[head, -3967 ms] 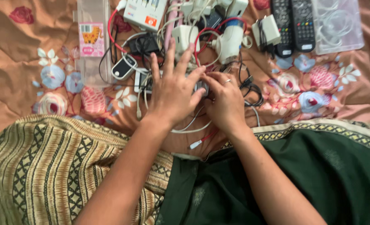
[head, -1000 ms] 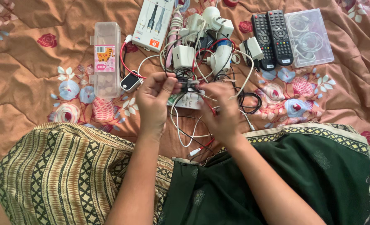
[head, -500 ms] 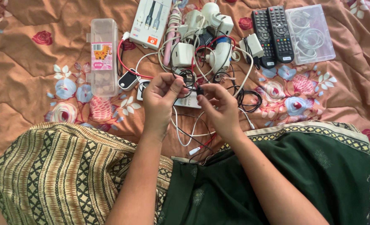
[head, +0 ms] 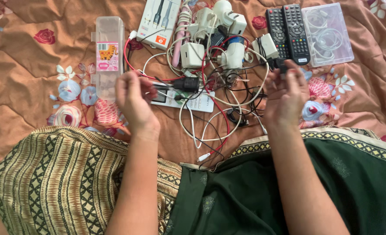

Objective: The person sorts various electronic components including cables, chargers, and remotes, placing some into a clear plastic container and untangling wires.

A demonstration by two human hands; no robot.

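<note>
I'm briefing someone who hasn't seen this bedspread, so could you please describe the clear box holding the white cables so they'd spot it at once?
Start at the floral bedspread and look to its top right corner. Right of the two black remote controls lies a flat clear plastic box with coiled white cables inside. Unlike the narrow clear case on the left, it has no pink label.

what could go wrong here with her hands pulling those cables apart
The left hand and right hand are spread wide with thin cable between them. The cable pile is knotted, so pulling may tighten the knots. Looped wires may also drag the white chargers or the white remote along.
</note>
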